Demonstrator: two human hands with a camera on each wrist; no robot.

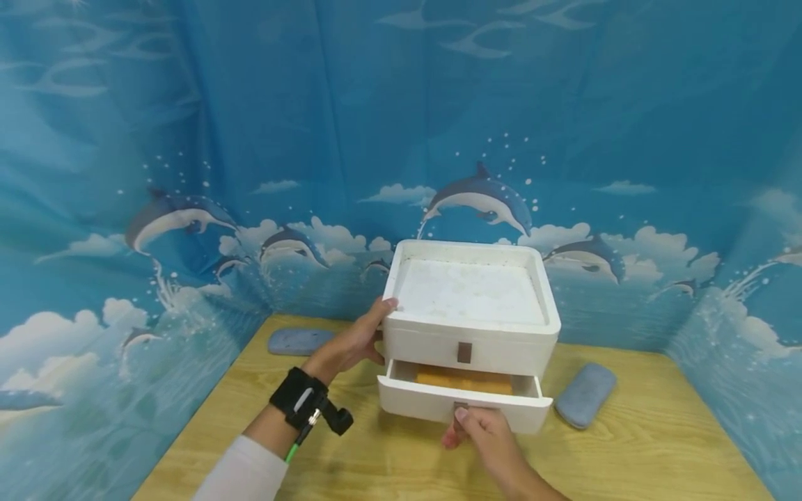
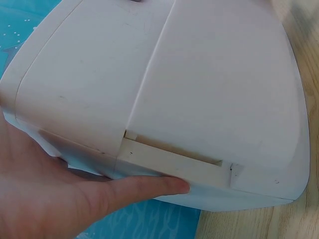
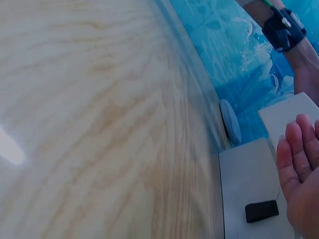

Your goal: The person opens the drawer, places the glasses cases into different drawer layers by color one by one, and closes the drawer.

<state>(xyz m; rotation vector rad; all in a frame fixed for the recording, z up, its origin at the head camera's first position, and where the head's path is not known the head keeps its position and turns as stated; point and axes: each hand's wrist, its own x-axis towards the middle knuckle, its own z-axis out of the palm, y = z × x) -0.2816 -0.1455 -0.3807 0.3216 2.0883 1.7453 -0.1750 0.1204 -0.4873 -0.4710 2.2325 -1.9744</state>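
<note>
A blue sea-print curtain (image 1: pixel 338 104) rises behind my desk (image 1: pixel 639 445), and the white box (image 1: pixel 470 289) stands near the back, its lower drawer (image 1: pixel 401 400) partly pulled out. My left grip (image 1: pixel 351 342) is spread against the box's left side, thumb extended. One grey pad (image 1: pixel 299 341) lies left of the box, another grey pad (image 1: pixel 586 395) just right. An orange-brown thing (image 1: pixel 464 378) sits inside the lower drawer, whose brown tab (image 1: pixel 460 405) I pinch in my right grip (image 1: pixel 489 433).
</note>
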